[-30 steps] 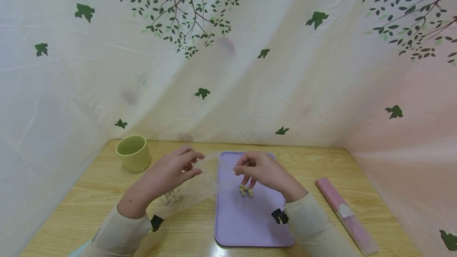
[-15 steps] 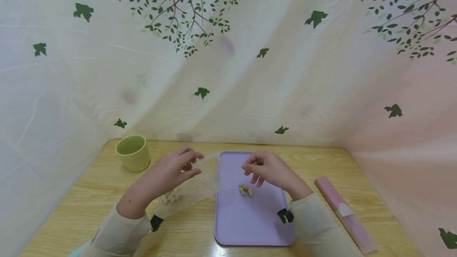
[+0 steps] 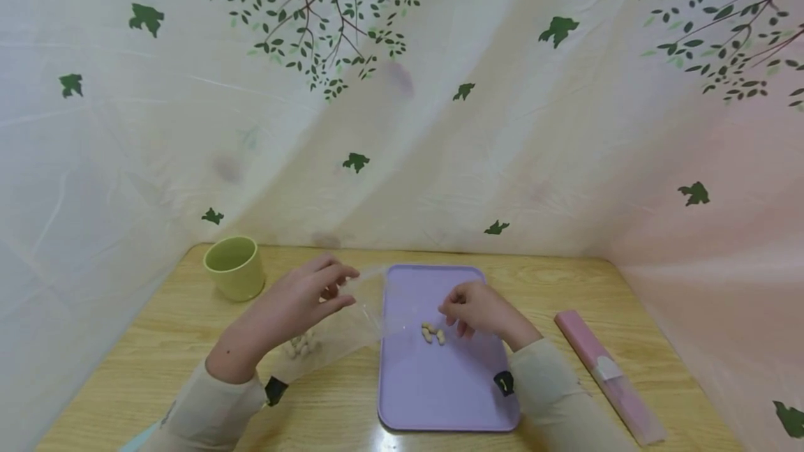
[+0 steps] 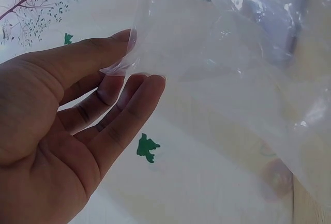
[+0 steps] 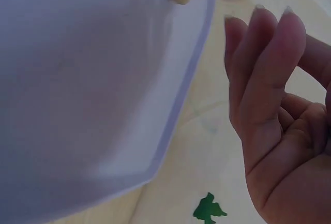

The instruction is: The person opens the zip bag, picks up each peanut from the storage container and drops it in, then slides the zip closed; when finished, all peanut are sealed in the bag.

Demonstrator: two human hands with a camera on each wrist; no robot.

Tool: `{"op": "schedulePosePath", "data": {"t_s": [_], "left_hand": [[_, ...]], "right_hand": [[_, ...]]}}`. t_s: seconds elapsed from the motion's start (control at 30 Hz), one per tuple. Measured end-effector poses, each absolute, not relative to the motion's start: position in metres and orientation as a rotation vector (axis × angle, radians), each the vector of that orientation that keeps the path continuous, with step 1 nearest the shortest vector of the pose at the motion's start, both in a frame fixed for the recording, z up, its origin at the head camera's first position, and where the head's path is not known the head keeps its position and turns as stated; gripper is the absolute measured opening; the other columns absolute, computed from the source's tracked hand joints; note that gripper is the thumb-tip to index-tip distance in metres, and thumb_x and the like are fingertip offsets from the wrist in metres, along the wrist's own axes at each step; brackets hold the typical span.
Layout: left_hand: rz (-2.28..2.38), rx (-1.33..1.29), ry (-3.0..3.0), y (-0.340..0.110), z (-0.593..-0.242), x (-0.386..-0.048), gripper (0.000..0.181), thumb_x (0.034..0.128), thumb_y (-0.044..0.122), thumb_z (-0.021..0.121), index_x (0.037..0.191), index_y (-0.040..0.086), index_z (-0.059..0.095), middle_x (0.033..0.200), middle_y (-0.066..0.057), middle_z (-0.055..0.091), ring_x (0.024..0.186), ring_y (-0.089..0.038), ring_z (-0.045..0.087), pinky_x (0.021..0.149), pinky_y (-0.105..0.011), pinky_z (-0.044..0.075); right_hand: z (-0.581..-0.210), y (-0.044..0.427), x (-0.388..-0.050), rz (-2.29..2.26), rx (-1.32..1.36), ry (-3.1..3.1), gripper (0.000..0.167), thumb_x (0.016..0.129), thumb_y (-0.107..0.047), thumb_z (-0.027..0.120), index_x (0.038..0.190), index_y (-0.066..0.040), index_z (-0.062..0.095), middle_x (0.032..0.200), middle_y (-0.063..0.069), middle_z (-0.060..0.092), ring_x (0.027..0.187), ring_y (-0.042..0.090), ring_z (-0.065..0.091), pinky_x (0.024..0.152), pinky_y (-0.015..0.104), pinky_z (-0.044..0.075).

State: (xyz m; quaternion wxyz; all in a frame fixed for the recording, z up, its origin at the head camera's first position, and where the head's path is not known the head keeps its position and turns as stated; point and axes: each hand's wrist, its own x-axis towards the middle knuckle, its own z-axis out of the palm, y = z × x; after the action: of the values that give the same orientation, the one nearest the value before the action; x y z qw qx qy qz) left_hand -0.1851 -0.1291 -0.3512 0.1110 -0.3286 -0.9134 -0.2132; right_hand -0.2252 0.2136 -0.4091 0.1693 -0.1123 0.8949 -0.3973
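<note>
Pinching clear bag (image 4: 227, 61) in left grip (image 3: 308, 298); hovering above purple tray (image 3: 440, 396) near peanuts (image 3: 428, 335) with right grip (image 3: 482, 309) loosely unclenched.

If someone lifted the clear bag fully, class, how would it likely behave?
Probably floppy: the clear bag shows creases in thin film. It may sag where the pale pieces lie bunched. Its shine hints at a slippery surface.

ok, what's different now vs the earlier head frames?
Right hand shifted rightward and slightly down in the head view, away from the plastic bag; no grasp or release visible. Unchanged: left hand pinching the bag, peanuts on the purple tray, green cup.
</note>
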Motion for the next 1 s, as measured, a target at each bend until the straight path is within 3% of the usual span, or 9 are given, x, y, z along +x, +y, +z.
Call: {"op": "schedulePosePath", "data": {"t_s": [0.17,0.43,1.0], "left_hand": [[-0.623,-0.968,-2.683,-0.129,-0.351,-0.185,0.032,0.1009,0.022,0.076,0.13,0.011,0.071,0.116,-0.005,0.071,0.093,-0.013,0.072,0.08,-0.029,0.063],[-0.628,-0.971,-2.692,-0.129,-0.349,-0.184,0.031,0.1009,0.022,0.076,0.129,0.011,0.071,0.117,-0.005,0.07,0.093,-0.012,0.071,0.079,-0.028,0.063],[-0.632,-0.976,-2.683,-0.129,-0.35,-0.184,0.03,0.1013,0.022,0.076,0.13,0.013,0.072,0.117,-0.002,0.07,0.092,-0.01,0.071,0.079,-0.026,0.062]], "right_hand": [[-0.418,0.213,-0.223,-1.031,-0.316,2.542,0.011,0.099,-0.011,0.072,0.092,-0.003,0.074,0.075,0.007,0.069,0.056,0.013,0.063,0.054,0.029,0.059],[-0.423,0.204,-0.218,-0.977,-0.285,2.558,0.01,0.094,-0.007,0.075,0.085,-0.005,0.071,0.066,0.006,0.066,0.05,0.014,0.061,0.051,0.029,0.056],[-0.431,0.198,-0.213,-0.977,-0.258,2.535,0.015,0.094,-0.01,0.077,0.082,-0.008,0.069,0.071,0.005,0.067,0.052,0.014,0.063,0.05,0.026,0.056]]}}
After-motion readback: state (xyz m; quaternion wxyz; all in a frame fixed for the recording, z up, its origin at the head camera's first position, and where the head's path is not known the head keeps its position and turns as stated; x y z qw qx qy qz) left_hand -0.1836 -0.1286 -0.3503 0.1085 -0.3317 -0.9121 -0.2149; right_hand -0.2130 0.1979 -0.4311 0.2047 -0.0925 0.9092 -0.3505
